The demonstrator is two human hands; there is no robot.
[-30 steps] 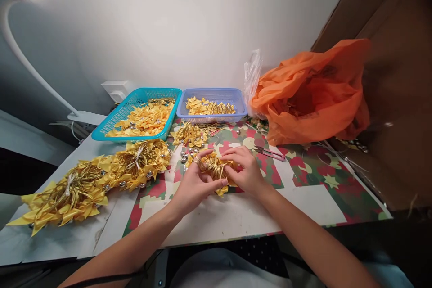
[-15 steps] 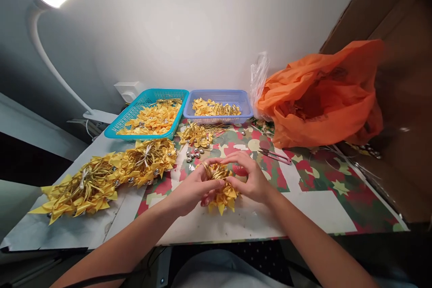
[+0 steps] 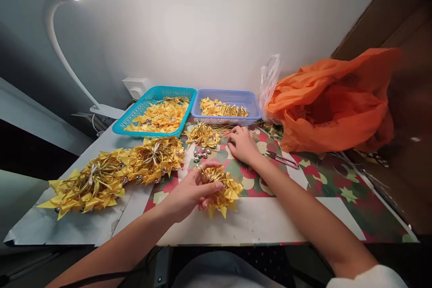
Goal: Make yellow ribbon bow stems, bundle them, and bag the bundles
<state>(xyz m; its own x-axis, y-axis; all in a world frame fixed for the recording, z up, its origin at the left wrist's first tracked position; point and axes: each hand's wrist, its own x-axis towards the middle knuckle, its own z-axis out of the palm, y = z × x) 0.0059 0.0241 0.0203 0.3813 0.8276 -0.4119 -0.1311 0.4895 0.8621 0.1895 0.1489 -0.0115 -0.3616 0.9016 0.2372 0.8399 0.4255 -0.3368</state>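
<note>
I have the left hand (image 3: 189, 193), fingers (image 3: 216, 186) clamped on a yellow-and-gold bundle (image 3: 229, 194), the right hand (image 3: 243, 145) beside gold cords (image 3: 221, 130) on the table (image 3: 266, 222), whether its fingers grip I cannot tell

Glossy metallic balls (image 3: 204, 155); satiny ribbon flowers (image 3: 231, 189); smooth plastic teal basket (image 3: 148, 134).

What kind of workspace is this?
Probably a small craft bench, maybe at home: baskets of yellow ribbon flowers, loose silver bells and a pair of thread snips share the table under a desk lamp.
</note>
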